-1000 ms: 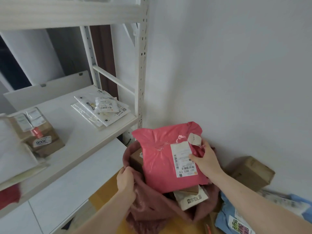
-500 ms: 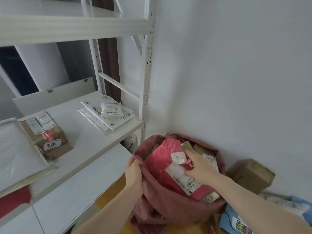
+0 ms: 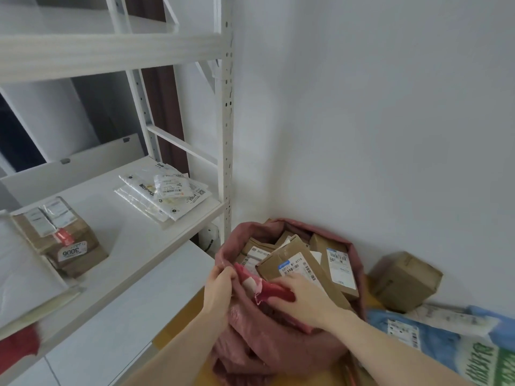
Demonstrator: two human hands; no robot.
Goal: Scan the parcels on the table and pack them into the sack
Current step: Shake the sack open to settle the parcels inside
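A dusty-red sack (image 3: 250, 335) stands open on the floor by the wall, filled with several brown cardboard parcels (image 3: 295, 263) bearing white labels. My left hand (image 3: 218, 285) grips the sack's near rim. My right hand (image 3: 302, 298) reaches into the mouth and presses a pink plastic mailer (image 3: 274, 292) down between the rim and the boxes; only its top edge shows. On the white table, a taped brown box (image 3: 64, 243) marked 3006 and a pile of white mailers (image 3: 164, 193) lie.
A white shelf post (image 3: 226, 121) rises right behind the sack. A brown box (image 3: 404, 281) sits on the floor against the wall at right, next to a blue and green printed sack (image 3: 451, 341). A red thing (image 3: 16, 344) shows under the table at left.
The pink mailer has gone from held above the sack to pushed deep inside it, my right hand following it down. My left hand stays on the rim.
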